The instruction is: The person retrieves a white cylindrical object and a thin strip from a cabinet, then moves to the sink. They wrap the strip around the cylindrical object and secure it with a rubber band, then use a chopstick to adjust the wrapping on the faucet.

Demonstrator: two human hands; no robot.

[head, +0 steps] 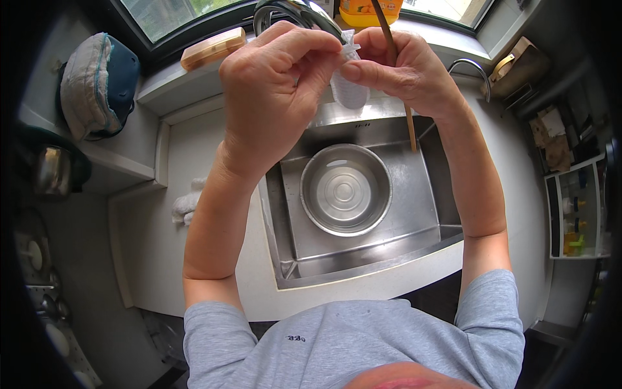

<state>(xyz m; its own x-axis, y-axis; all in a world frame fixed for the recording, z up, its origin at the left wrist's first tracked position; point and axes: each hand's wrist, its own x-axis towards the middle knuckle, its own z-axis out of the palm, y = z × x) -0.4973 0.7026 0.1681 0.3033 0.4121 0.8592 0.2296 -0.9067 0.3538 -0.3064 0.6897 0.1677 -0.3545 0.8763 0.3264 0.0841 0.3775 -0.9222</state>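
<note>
At the kitchen faucet (pixel 311 17), a white mesh cover (pixel 351 92) hangs from the spout end, tied or gathered at its top. My left hand (pixel 286 73) pinches the gathered top with thumb and fingertips. My right hand (pixel 403 73) holds the other side of it between thumb and fingers, and also has a thin brown stick (pixel 411 129), perhaps a chopstick, slanting down through its grip. Below, a round metal basin (pixel 346 231) stands in the stainless steel sink (pixel 408 194); it seems to hold clear water.
A white cloth (pixel 185 208) lies on the counter left of the sink. On the window ledge are a lidded box (pixel 214 47) and an orange-yellow bottle (pixel 370 13). A slim curved tap (pixel 474 65) rises at the right. A shelf unit (pixel 578 209) stands far right.
</note>
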